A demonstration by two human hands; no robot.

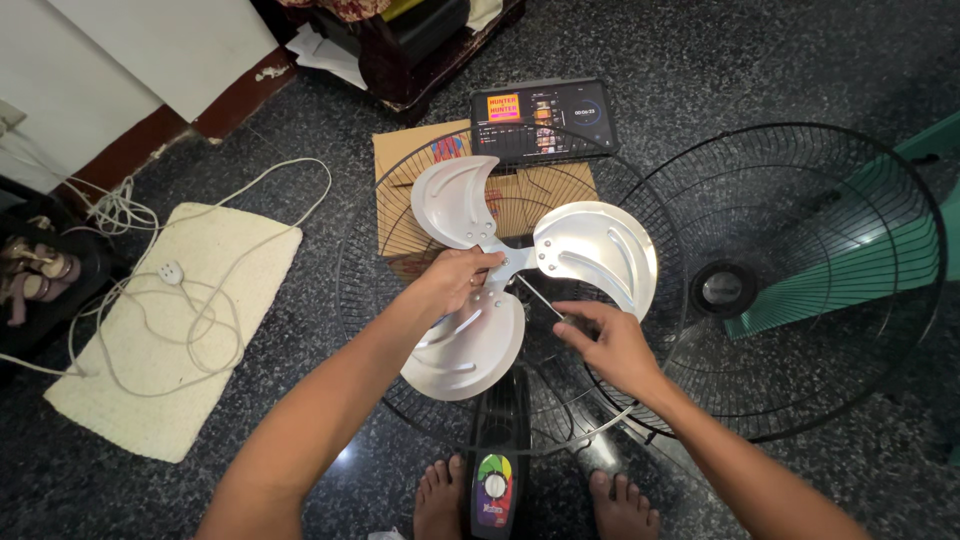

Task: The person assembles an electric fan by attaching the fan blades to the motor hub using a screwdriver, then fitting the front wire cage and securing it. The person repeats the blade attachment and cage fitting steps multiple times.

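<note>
A silver three-blade metal fan blade sits over a black wire rear guard of a floor fan. My left hand grips the blade at its hub. My right hand holds a thin screwdriver, its tip pointing at the hub. The fan's black base with a round coloured dial stands between my bare feet.
A loose black wire front guard lies to the right over a green object. A tablet rests on a cardboard box beyond the fan. A cream mat with white cables and a plug lies left. Dark furniture stands behind.
</note>
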